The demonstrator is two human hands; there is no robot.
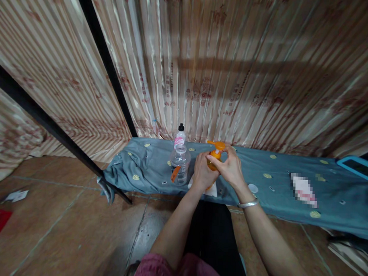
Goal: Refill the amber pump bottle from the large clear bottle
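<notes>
An orange pump bottle [213, 163] stands between my hands over the cloth-covered bench. My left hand [204, 171] is wrapped round its body. With fingers closed near the collar, my right hand [232, 168] grips the upper part, just below the orange pump head [217, 145], whose spout points left. The hands hide most of the bottle. Under them lies a white sheet or cloth [211, 191], partly covered. Left of my left hand is a clear plastic bottle [183, 164] with an orange label. Behind that stands a white bottle [179, 138] with pink print and a black cap.
Grey-green patterned cloth [261, 163] covers the narrow bench. A pale round disc [252, 188] lies beside my right wrist. Farther right are a blurred-out white packet [303, 189] and a blue-framed object [358, 167]. Black poles [111, 67] and a pleated curtain [204, 74] border the bench.
</notes>
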